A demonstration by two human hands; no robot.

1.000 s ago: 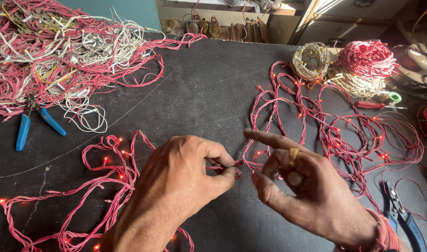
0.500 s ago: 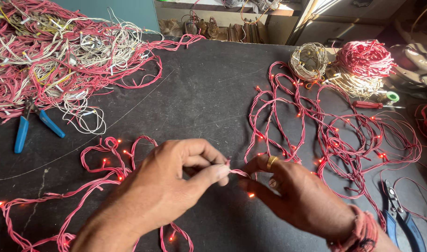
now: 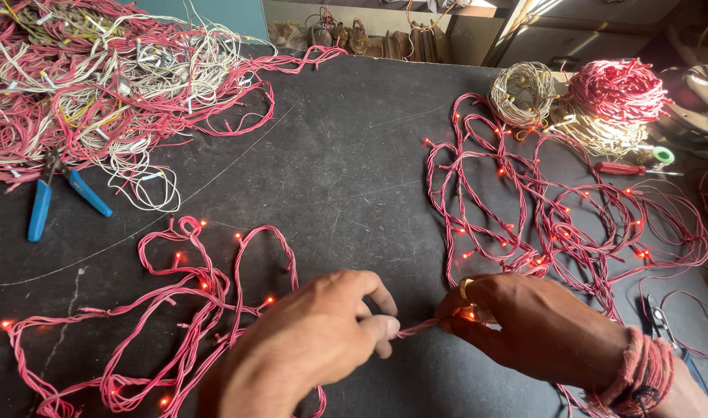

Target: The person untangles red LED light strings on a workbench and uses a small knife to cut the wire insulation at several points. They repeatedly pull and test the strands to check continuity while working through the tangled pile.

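Nearest: left hand (image 3: 315, 340) and right hand (image 3: 524, 325), both pinched shut on one short stretch of red light string (image 3: 420, 327), held taut between them just above the dark tabletop (image 3: 346, 155). Left grip closed thumb to forefinger on the wire; right grip closed around a lit bulb, glowing through the fingers (image 3: 458, 313), ring on one finger, red threads at the wrist. To do this well, judged from the hold: keep the stretch short and taut, pinch close to the bulb, avoid tugging the loops on either side.

Further out: lit red loops (image 3: 191, 310) at left, a wider lit tangle (image 3: 555, 209) at right, small pliers (image 3: 663, 321) at the right edge.

Further still: blue-handled cutters (image 3: 56, 201) beside a heap of red and white scrap wire (image 3: 99, 85). Far right: wound coils, cream (image 3: 520, 93) and red (image 3: 621, 85), a red screwdriver (image 3: 621, 168), a green tape roll (image 3: 663, 155).
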